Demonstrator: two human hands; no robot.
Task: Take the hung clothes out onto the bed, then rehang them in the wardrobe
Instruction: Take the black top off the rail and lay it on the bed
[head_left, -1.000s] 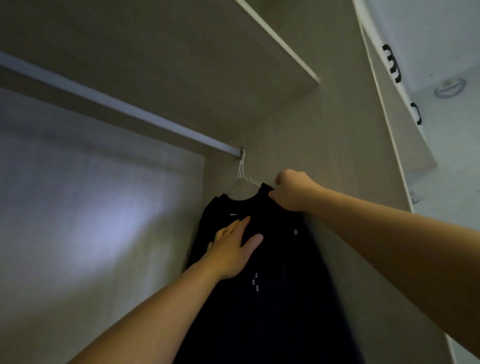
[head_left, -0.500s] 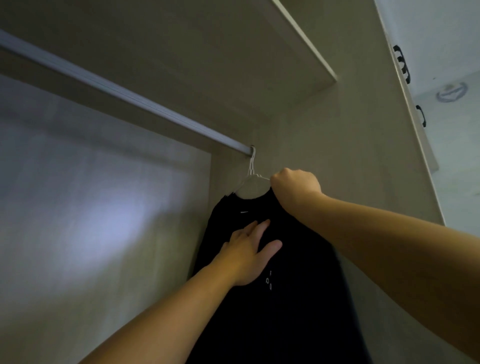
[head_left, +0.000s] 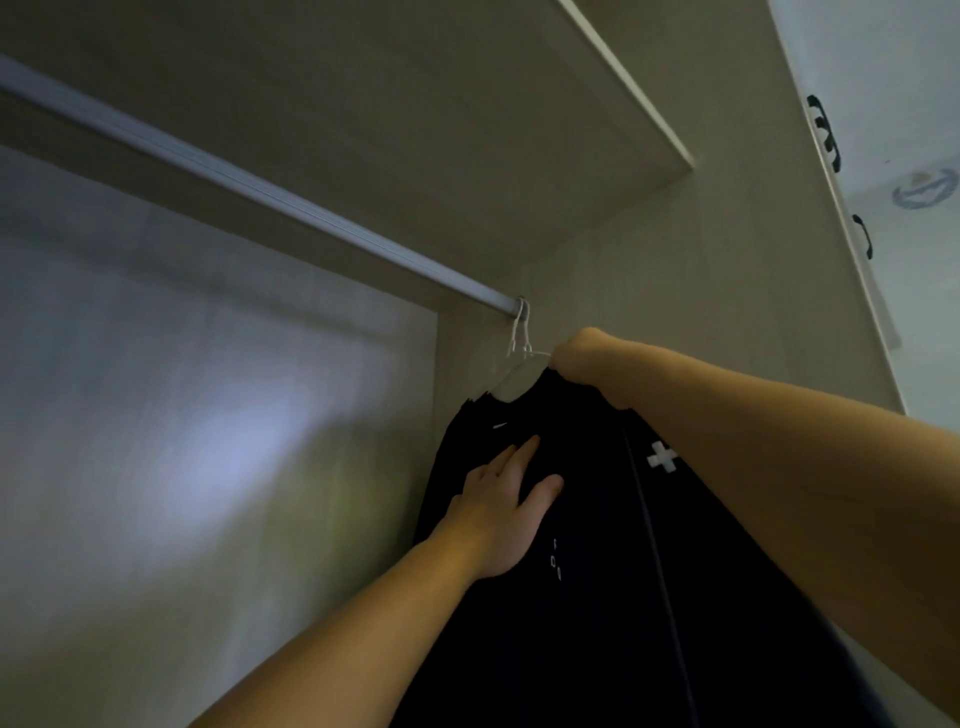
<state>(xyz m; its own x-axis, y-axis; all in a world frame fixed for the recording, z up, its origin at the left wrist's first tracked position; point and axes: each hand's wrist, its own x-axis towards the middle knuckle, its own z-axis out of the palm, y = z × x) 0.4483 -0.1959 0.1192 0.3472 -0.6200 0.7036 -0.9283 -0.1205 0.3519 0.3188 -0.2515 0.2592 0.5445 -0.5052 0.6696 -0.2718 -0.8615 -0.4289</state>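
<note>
The black garments (head_left: 597, 519) hung on a white hanger (head_left: 519, 353) at the right end of the wardrobe rail (head_left: 260, 182). The right hand (head_left: 582, 356) was curled tight round the white hanger at its shoulder. The left hand (head_left: 501, 514) lay flat on the black garments, fingers (head_left: 524, 452) straight.

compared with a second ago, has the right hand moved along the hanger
Yes. The right hand, gripping the hanger, has shifted up and left, closer to the end of the rod where the hook sits.
</note>
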